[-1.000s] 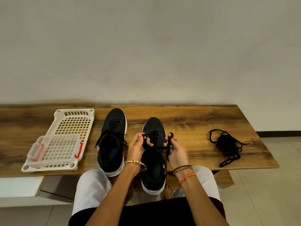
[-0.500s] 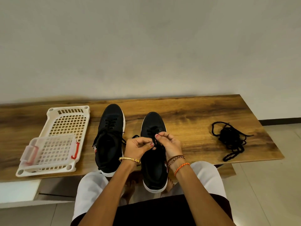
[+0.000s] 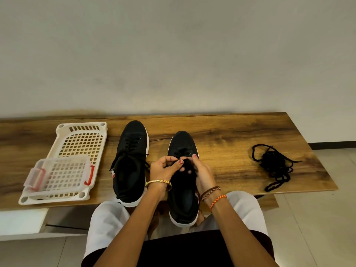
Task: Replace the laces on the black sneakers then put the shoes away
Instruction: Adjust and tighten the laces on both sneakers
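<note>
Two black sneakers with white soles stand side by side on the wooden bench (image 3: 221,132), toes toward the wall. The left sneaker (image 3: 131,162) is laced, its lace ends hanging loose. Over the tongue of the right sneaker (image 3: 182,191) my left hand (image 3: 163,168) and my right hand (image 3: 202,174) meet, and both pinch its black lace (image 3: 185,164) between curled fingers. The knot itself is hidden by my fingers. A loose tangle of black laces (image 3: 275,166) lies on the bench to the right.
A white perforated plastic rack (image 3: 81,139) lies at the bench's left, with a smaller clear basket (image 3: 61,174) with red clips on it. My knees in white trousers sit under the bench's front edge. Tiled floor shows to the right.
My hands were apart, each pulling a lace loop outward; they have come together over the right sneaker's tongue. The view has shifted slightly.
</note>
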